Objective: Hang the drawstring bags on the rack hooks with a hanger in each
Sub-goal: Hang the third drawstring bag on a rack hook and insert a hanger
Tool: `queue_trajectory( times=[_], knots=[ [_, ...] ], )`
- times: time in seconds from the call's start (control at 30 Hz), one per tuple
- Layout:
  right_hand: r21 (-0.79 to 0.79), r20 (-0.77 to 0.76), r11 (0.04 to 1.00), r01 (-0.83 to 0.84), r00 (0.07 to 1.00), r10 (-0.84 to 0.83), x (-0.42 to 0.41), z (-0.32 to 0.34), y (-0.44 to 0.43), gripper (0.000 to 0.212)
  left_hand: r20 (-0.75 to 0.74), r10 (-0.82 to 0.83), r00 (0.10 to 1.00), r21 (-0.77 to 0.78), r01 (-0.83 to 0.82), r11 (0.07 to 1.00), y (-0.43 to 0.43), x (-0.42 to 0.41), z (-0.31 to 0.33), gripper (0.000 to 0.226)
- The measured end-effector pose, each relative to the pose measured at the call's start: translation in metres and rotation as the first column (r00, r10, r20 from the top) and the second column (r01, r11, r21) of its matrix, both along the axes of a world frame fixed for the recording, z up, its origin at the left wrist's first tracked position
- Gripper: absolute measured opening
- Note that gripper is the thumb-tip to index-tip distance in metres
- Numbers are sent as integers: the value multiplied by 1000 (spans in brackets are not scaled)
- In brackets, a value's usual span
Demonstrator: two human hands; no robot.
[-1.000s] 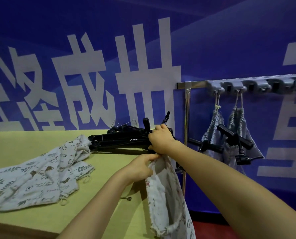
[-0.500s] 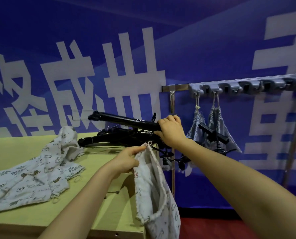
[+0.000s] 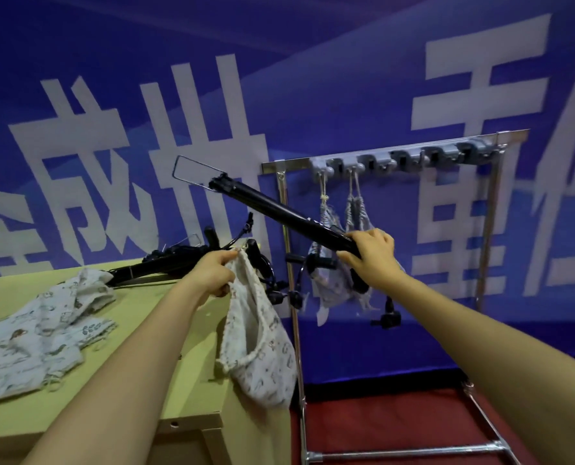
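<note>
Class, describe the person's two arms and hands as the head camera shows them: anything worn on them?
Both forearms are bare to the frame edge: no sleeves, gloves, watch, rings or bracelets show on the left hand or right hand. The fingers look unadorned.

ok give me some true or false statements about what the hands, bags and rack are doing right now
1. The right hand grips a black hanger. True.
2. The left hand holds a bag by its top. True.
3. That bag lies flat on the table. False: it hangs past the table edge.
4. No bags hang on the rack. False: hung bags are on its left hooks.
5. More bags lie on the table. True.
</note>
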State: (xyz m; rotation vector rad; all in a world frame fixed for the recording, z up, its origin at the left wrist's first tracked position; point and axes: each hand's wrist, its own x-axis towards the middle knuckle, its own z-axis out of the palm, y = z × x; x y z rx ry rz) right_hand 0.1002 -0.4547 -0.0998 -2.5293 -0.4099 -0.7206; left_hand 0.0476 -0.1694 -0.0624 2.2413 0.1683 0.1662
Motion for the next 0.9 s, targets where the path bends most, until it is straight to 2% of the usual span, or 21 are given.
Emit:
queue_trajectory(
  times=[0.2, 0.4, 0.5, 0.67, 0.8, 0.9],
  knots=[
    [-3, -20, 1000, 7, 1000, -7, -34, -44, -73, 23, -26, -28, 999, 69, 30, 997, -41, 22, 2, 62],
    [-77, -61, 997, 19, 998, -24, -46, -70, -116, 30, -15, -9, 1000, 64, 10, 998, -66, 33, -11, 49],
    [-89, -82, 996, 26, 996, -34, -42, -75, -122, 30, 2, 62, 998, -28, -62, 998, -65, 31, -18, 51],
    [-111, -81, 992, 59, 994, -68, -35, -68, -112, 31, 140, 162, 977, -158, -139, 978, -54, 37, -19, 54],
    [-86, -104, 992, 93, 989, -101, -30, -76, -104, 29, 188, 64, 980, -98, -46, 994, -65, 34, -20, 59],
    [-48, -99, 995, 93, 990, -97, -29, -79, -101, 27, 195, 50, 980, -68, -37, 997, -65, 37, -24, 62]
  ],
)
